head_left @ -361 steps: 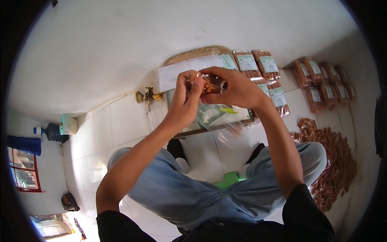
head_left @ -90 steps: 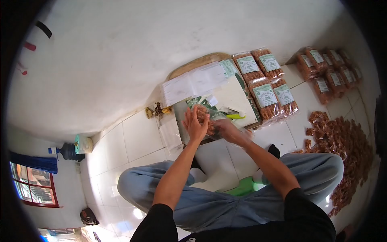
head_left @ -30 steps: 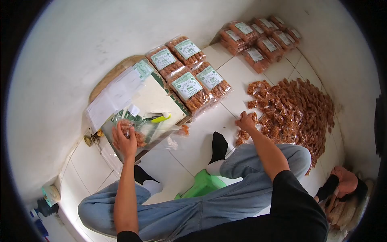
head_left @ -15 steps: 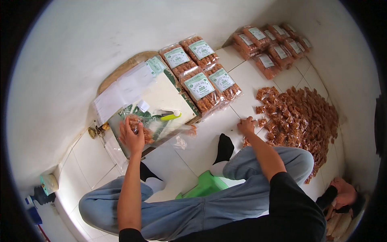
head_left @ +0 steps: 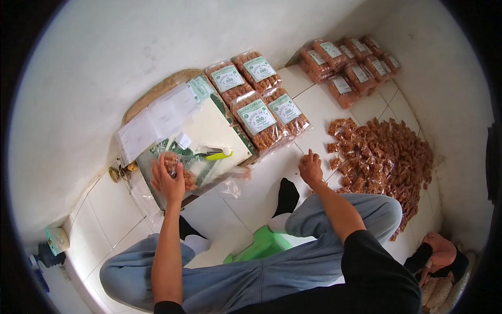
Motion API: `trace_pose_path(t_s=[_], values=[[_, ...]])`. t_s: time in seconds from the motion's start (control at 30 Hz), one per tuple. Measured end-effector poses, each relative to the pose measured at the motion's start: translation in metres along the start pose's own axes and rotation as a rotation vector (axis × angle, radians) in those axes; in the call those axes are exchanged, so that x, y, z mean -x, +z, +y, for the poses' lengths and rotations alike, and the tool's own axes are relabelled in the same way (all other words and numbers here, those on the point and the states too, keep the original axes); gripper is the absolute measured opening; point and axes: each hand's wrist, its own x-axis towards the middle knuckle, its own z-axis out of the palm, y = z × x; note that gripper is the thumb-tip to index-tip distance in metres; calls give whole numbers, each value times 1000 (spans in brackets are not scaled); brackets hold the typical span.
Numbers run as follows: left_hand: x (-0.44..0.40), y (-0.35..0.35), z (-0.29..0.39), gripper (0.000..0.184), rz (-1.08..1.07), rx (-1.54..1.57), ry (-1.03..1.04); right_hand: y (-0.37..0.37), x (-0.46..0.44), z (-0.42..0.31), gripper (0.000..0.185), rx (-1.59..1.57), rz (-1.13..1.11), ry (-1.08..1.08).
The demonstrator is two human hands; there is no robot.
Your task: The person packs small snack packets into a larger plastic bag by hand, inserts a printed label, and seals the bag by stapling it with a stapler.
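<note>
My left hand [head_left: 170, 181] curls around a clear plastic bag [head_left: 189, 179] partly filled with small brown snack packets, lying on the low board. Thumb and fingers press on its side. My right hand [head_left: 311, 168] is over the floor tiles, its fingers pinched around a small snack packet [head_left: 303, 158] that is mostly hidden. Just right of that hand spreads a large heap of small snack packets [head_left: 387, 157]. A yellow-green stapler [head_left: 218, 154] rests on the board near the bag.
Four filled, labelled packs [head_left: 256, 116] stand at the board's far right edge. More packs [head_left: 361, 73] are stacked by the wall. White paper sheets [head_left: 157, 120] and green labels [head_left: 198, 89] lie on the board [head_left: 219, 128]. A green stool [head_left: 259, 245] is under my legs.
My right hand has lifted away from the edge of the snack heap and moved slightly left, fingers pinched. My left hand stays on the bag. The whole view has shifted a little.
</note>
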Motion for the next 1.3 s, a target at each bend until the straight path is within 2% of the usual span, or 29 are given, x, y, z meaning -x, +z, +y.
trace_pose_path(t_s=[0.07,0.2,0.27,0.4,0.5,0.57,0.6,0.67,0.7,0.77,0.83,0.9,0.97,1.0,1.07,1.1,1.17,1.23,1.3], values=[[0,-1,1,70,2,10,9,-3,5,-9,97,93,-130,53],[2,-1,-1,70,-3,12,17,0,2,-3,98,140,-156,60],[0,0,-1,70,2,4,9,0,-5,0,93,242,-138,41],[-1,1,-4,70,17,12,21,13,-15,15,85,230,-107,-26],[-2,2,-5,70,16,10,30,3,-2,9,75,58,-189,-46],[-2,1,-5,71,8,-5,16,12,1,10,68,-52,-78,-197],[-3,2,-7,71,11,-6,18,14,-1,11,68,-55,-77,-198],[-6,5,-10,72,0,-17,35,17,-12,8,63,-454,-220,-59],[-6,4,-12,72,13,-22,26,-7,-8,-12,55,-612,-243,36],[-6,2,-8,72,-13,7,25,-11,-22,-19,44,-838,-227,151],[-5,0,-3,72,-7,-12,-6,-74,-11,-59,34,-1164,-368,369],[-4,-1,-1,72,-7,-36,-15,-94,-22,-58,21,-1460,-631,221],[-5,-5,2,72,-15,-36,-32,-133,-11,-96,28,-1594,-562,259],[-6,0,-3,72,-12,-34,-21,-143,-7,-108,28,-1595,-572,251],[-6,-2,-2,72,-31,-28,-18,-159,1,-128,43,-1572,-573,161],[-4,-4,-2,72,-25,-27,-18,-165,8,-138,43,-1573,-575,154],[-5,-7,1,72,-34,-40,-8,-173,25,-161,55,-1458,-489,63],[-4,-9,1,72,-33,-37,2,-173,38,-174,59,-1412,-487,-7],[-3,-12,3,72,-31,-33,15,-172,50,-182,59,-1020,-277,-283]])
